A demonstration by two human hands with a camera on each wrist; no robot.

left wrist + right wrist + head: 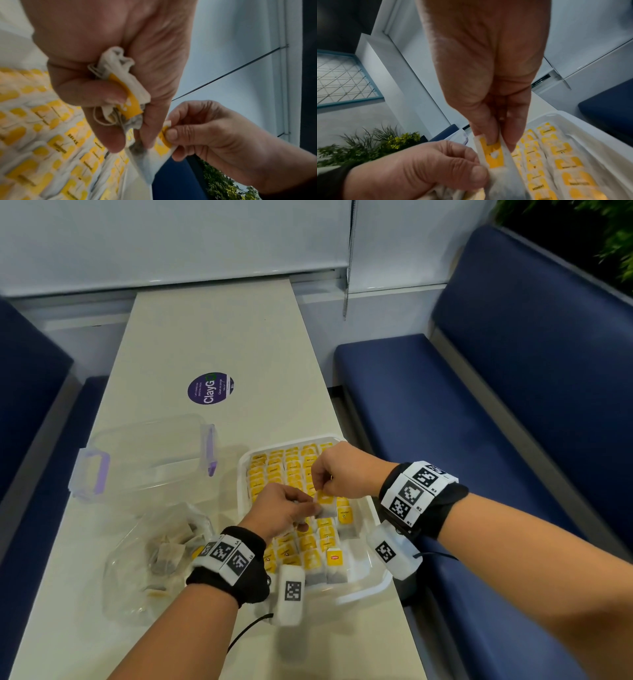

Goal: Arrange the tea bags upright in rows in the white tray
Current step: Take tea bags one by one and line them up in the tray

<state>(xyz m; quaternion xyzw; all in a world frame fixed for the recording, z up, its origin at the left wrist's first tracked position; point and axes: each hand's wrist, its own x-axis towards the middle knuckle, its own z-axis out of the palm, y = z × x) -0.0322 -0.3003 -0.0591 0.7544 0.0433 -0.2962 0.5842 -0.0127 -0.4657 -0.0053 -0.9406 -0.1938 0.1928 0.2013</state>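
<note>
Mid-frame, right hand (337, 474) pinches tea bag (325, 503); left hand (281, 510) grips spare bags (120, 86), could snag strings, spill rows in tray (376, 587).

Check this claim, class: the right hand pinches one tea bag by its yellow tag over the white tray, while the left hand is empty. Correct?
Not quite. The left hand is not empty: the left wrist view shows it clutching a bunch of tea bags. The right hand does pinch one tea bag over the white tray.

Open gap beside tea bags (345, 517)
</note>
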